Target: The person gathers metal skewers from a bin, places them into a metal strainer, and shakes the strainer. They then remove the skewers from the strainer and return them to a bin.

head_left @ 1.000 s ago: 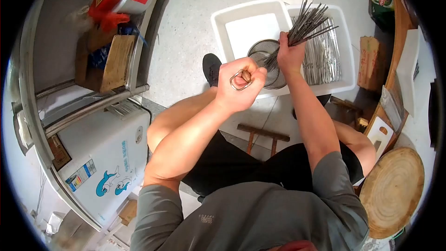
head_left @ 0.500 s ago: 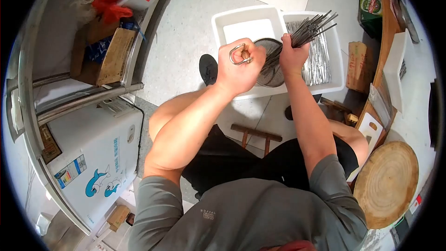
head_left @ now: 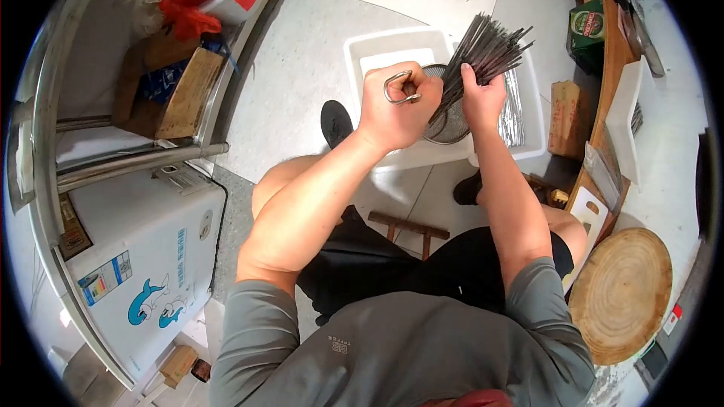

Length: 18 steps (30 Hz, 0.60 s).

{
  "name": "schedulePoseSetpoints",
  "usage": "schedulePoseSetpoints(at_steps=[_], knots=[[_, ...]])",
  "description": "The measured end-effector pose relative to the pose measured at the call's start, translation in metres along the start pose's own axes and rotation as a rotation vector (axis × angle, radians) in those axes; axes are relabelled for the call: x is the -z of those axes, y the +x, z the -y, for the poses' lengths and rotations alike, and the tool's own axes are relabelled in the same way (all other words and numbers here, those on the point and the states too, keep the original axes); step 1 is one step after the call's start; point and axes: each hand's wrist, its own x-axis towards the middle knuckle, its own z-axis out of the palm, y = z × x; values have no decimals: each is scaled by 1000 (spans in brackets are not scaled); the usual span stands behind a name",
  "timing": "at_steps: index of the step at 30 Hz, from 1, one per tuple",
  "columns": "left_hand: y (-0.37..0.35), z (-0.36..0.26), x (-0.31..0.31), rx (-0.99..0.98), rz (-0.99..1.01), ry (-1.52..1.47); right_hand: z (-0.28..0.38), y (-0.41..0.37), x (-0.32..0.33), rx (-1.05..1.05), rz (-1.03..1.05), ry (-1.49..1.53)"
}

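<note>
My left hand (head_left: pixel 396 111) is closed round the handle of a wire-mesh strainer (head_left: pixel 450 126), and the handle's metal loop (head_left: pixel 389 92) sticks out of the fist. The round mesh shows partly below and between my hands, over the white bins. My right hand (head_left: pixel 483 104) grips a thick bundle of dark thin skewers (head_left: pixel 489 47), thumb on top. Their far ends fan out ahead of me; their near ends run down by my left fist and the strainer. In the right white bin (head_left: pixel 534 139) lie many silvery skewers (head_left: pixel 514 117), partly hidden by my right hand. The left white bin (head_left: pixel 362 49) stands beside it.
A small wooden stool (head_left: pixel 411 224) is between my legs. To the left are a metal-framed shelf (head_left: pixel 143 166) with a cardboard box (head_left: pixel 185 98) and a white appliance (head_left: pixel 162 256). A round wooden chopping board (head_left: pixel 622 294) and a carton (head_left: pixel 566 117) are on the right.
The bundle of dark skewers has swung more forward, and its far ends have spread wider. Both hands keep their hold. The whole view has shifted slightly.
</note>
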Motion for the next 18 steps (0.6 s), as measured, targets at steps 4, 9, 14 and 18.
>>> schedulePoseSetpoints(at_steps=[4, 9, 14, 18], knots=[[0, -5, -1, -1, 3, -81, -4, 7, 13, 33, 118, -194], [2, -13, 3, -19, 32, -83, 16, 19, 12, 166, 118, -17], [3, -9, 0, -47, 32, -65, 24, 45, 3, 58, 272, 129], [5, -6, -4, -70, 47, -66, 39, 43, -16, 58, 162, -25]])
